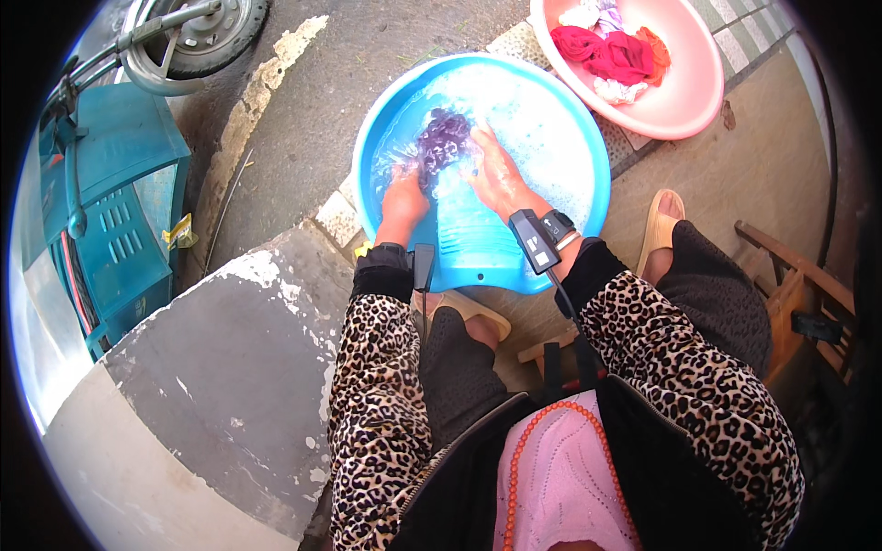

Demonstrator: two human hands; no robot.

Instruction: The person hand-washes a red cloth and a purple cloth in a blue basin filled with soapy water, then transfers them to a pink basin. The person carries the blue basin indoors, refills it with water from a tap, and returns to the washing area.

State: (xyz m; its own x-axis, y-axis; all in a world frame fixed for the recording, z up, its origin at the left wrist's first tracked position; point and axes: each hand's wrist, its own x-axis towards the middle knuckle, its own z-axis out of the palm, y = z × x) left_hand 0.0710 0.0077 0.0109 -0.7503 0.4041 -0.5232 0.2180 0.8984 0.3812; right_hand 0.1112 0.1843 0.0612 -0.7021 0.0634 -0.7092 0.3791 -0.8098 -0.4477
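Note:
A blue plastic washbasin (480,274) with a ribbed washboard slope (479,231) holds sudsy water. In the water lies a bunched dark purple cloth (444,140). My left hand (405,200) is at the cloth's lower left, its fingers hidden by splashing water and foam. On the other side, my right hand (497,170) touches or nearly touches the cloth's right edge, with fingers and thumb apart. Whether either hand grips the cloth is not plain.
A pink basin (689,103) with red, orange and white cloths stands at the upper right. A teal metal vehicle body (124,241) and a wheel (207,34) are at the left. A grey block with peeling paint (234,372) lies lower left; a wooden chair (792,303) stands right.

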